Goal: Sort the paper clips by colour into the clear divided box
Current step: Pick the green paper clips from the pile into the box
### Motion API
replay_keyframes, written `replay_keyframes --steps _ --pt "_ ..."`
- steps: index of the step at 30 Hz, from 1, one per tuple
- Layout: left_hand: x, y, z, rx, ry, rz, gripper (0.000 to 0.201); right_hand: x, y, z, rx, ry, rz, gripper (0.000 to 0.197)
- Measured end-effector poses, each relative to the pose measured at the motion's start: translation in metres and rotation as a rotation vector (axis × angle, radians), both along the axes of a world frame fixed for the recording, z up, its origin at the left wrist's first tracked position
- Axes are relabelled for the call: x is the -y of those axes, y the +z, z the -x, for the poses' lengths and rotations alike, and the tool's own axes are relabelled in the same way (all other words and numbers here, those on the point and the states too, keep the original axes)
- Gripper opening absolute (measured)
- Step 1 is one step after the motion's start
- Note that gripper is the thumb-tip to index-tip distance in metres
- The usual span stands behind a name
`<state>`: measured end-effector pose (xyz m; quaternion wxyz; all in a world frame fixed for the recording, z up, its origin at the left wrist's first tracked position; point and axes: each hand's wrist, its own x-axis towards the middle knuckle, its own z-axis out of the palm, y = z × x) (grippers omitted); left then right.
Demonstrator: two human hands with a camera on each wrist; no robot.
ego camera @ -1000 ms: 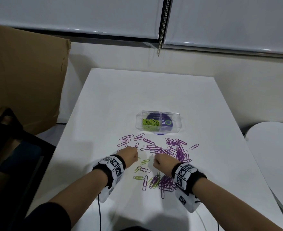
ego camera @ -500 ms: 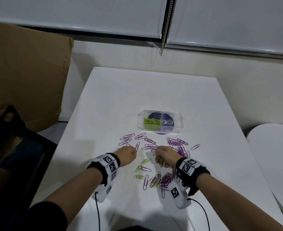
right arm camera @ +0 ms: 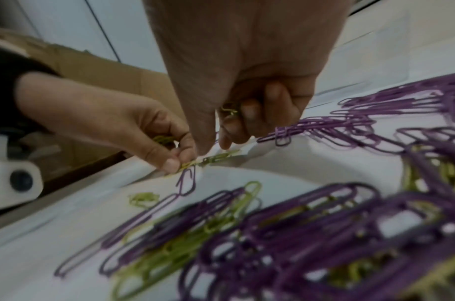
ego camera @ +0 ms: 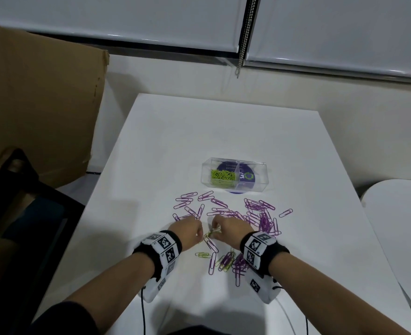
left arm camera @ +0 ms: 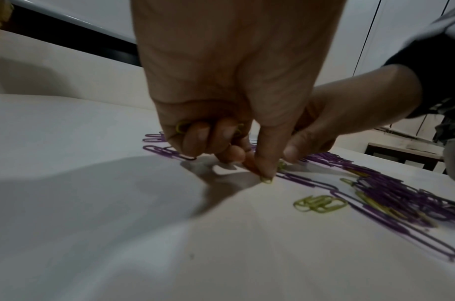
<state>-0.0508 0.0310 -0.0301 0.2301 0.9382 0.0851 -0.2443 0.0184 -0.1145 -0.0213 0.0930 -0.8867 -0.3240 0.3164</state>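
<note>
The clear divided box (ego camera: 257,187) stands mid-table with green clips (ego camera: 222,176) in its left compartment. Purple clips (ego camera: 260,213) lie scattered in front of it, with some green ones (ego camera: 203,255) mixed in. My left hand (ego camera: 200,234) (left arm camera: 260,173) keeps green clips (left arm camera: 181,127) curled in its palm, while thumb and forefinger pinch a green clip (left arm camera: 266,179) lying on the table. My right hand (ego camera: 215,232) (right arm camera: 213,146) also holds a green clip (right arm camera: 229,111) in its curled fingers. Its thumb and forefinger touch a green clip (right arm camera: 218,156) next to the left hand's fingertips.
A purple disc (ego camera: 244,177) lies under the box. A dense purple and green pile (ego camera: 233,262) sits under my right wrist. A cardboard box (ego camera: 37,112) and a dark chair (ego camera: 18,201) stand left of the table, and a round white table (ego camera: 398,226) to the right.
My right hand has moved left towards the left hand, and both sets of fingertips now meet over green clips in the gap between them. The left hand has barely shifted.
</note>
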Motion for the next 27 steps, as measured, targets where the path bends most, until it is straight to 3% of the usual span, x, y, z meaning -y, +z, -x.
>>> replay_keyframes --steps 3,8,12,16,21,27 --pt "0.002 0.003 0.0 0.007 -0.003 -0.004 0.02 -0.003 -0.005 0.001 -0.003 0.039 0.035 0.013" --pt "-0.001 0.005 0.003 0.045 -0.002 0.058 0.008 -0.003 -0.001 0.004 -0.07 0.012 0.045 0.016" --pt "-0.005 0.003 0.007 0.017 0.058 0.144 0.027 0.003 0.006 0.011 0.002 0.069 0.002 0.01" --pt "-0.005 0.005 0.013 0.03 0.071 0.213 0.026 0.019 0.007 0.006 -0.056 -0.143 -0.16 0.012" --pt "-0.005 0.004 0.016 -0.018 0.101 0.266 0.028 0.051 0.011 -0.003 -0.269 -0.381 -0.298 0.01" --pt "0.002 0.004 0.017 -0.123 0.0 0.119 0.024 0.069 0.005 -0.005 -0.451 -0.466 -0.351 0.029"
